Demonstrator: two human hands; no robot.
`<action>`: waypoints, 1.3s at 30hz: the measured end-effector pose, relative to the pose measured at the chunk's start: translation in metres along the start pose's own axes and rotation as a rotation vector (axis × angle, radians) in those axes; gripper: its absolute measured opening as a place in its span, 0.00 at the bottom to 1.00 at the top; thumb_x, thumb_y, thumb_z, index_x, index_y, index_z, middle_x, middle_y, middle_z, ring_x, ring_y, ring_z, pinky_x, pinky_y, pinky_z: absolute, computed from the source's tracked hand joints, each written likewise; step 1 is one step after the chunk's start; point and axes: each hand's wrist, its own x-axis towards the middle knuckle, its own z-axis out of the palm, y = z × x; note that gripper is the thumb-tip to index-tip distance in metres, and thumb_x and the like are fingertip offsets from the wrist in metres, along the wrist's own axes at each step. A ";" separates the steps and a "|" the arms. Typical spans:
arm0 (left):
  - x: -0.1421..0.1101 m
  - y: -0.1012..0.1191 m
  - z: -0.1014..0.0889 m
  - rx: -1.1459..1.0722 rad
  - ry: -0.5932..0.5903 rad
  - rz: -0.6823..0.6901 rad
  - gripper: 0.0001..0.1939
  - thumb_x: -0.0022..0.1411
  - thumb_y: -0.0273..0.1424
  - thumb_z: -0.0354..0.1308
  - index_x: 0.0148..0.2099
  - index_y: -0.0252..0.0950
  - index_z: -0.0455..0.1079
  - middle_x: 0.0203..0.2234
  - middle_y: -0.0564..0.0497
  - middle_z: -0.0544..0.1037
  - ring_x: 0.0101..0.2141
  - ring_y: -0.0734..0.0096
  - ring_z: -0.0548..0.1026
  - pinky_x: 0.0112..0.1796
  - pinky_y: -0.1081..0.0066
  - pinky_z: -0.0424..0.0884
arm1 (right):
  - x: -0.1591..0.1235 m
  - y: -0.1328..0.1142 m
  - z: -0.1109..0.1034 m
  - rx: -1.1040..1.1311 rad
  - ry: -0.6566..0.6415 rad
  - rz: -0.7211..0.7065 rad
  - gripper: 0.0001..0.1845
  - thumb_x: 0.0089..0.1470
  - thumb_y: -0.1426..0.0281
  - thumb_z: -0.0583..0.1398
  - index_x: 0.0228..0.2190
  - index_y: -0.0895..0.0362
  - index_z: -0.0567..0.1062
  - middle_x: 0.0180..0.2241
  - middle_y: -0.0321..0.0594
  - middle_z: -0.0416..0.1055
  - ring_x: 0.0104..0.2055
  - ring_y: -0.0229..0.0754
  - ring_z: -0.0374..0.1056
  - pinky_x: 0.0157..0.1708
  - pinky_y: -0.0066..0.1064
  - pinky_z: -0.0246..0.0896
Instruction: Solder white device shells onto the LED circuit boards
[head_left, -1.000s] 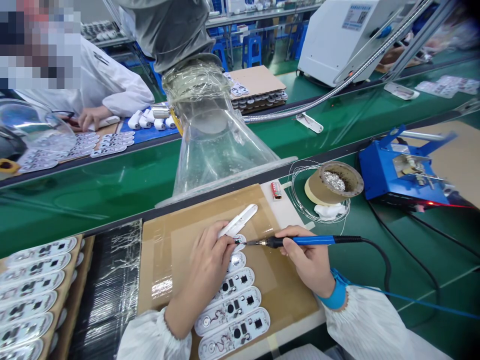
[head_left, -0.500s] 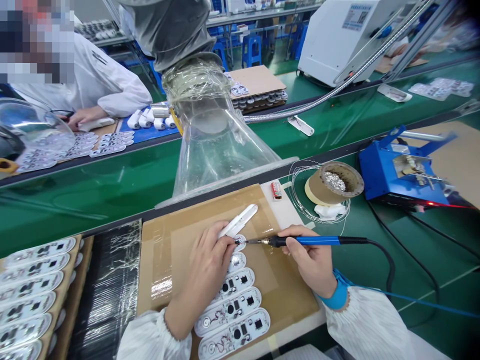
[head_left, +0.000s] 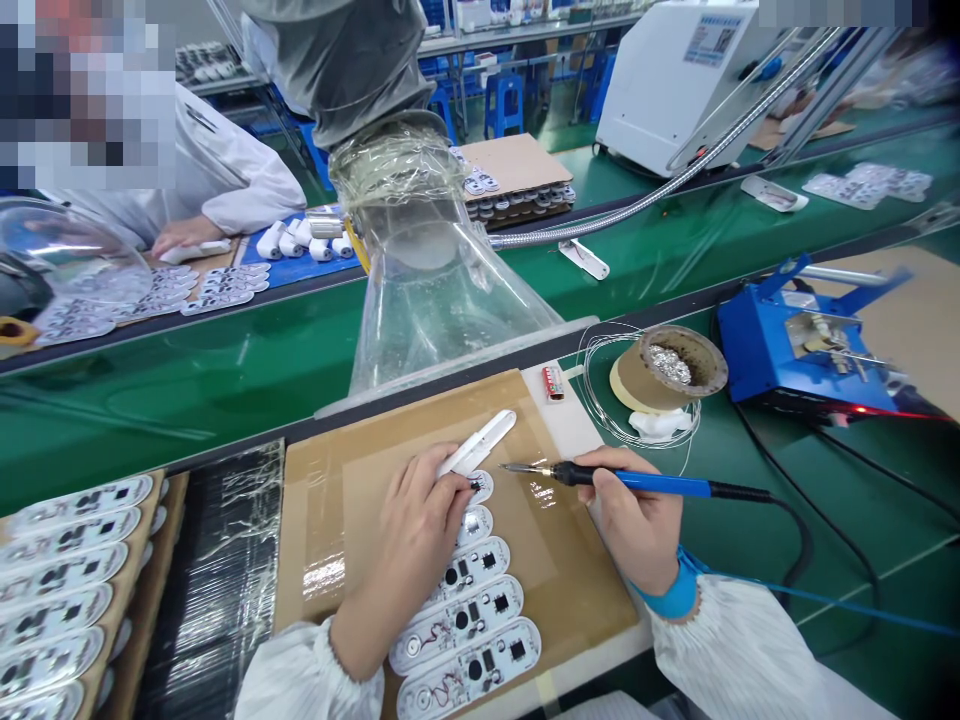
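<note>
My right hand point(head_left: 636, 515) is closed round the handle of a blue soldering iron point(head_left: 637, 481). The iron's tip points left, a little above and right of a small circuit board point(head_left: 482, 487), with a gap between them. With fingers bent, my left hand point(head_left: 424, 520) grips a long white plastic casing point(head_left: 480, 445) and presses at the board beside it; part of both lies hidden beneath the fingers. Below that hand, several white casings with circuit boards point(head_left: 480, 665) lie in a row on the brown cardboard point(head_left: 315, 510).
Coiled solder wire point(head_left: 592, 395) circles a round pot point(head_left: 634, 372) at right, near a blue iron stand point(head_left: 780, 345). A clear extraction hood point(head_left: 427, 310) hangs behind the cardboard. More boards point(head_left: 60, 590) are stacked at left. Across the green conveyor point(head_left: 247, 360) sits a co-worker point(head_left: 240, 175).
The soldering iron has come off the board, and my right hand has shifted slightly right with it. My left hand stays put. Casings on the conveyor have slid left.
</note>
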 end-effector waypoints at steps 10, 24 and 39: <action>-0.002 -0.003 0.002 -0.030 0.002 -0.027 0.07 0.78 0.27 0.53 0.44 0.41 0.71 0.56 0.44 0.76 0.53 0.54 0.77 0.52 0.51 0.76 | -0.003 0.009 -0.004 0.055 0.055 -0.013 0.07 0.68 0.67 0.63 0.41 0.50 0.84 0.30 0.36 0.76 0.27 0.40 0.71 0.27 0.31 0.66; 0.004 -0.012 -0.020 -0.094 -0.173 -0.009 0.10 0.77 0.26 0.53 0.48 0.42 0.75 0.59 0.45 0.76 0.56 0.54 0.77 0.54 0.49 0.77 | -0.001 0.012 -0.004 0.039 0.182 -0.064 0.07 0.68 0.66 0.64 0.41 0.51 0.85 0.35 0.38 0.78 0.30 0.40 0.73 0.33 0.34 0.70; 0.021 -0.166 -0.075 0.147 0.371 -0.534 0.21 0.71 0.36 0.57 0.61 0.31 0.72 0.68 0.27 0.61 0.67 0.36 0.68 0.59 0.42 0.77 | -0.006 0.026 -0.015 -0.053 0.204 -0.009 0.12 0.64 0.60 0.68 0.40 0.56 0.85 0.31 0.44 0.79 0.28 0.46 0.73 0.29 0.37 0.70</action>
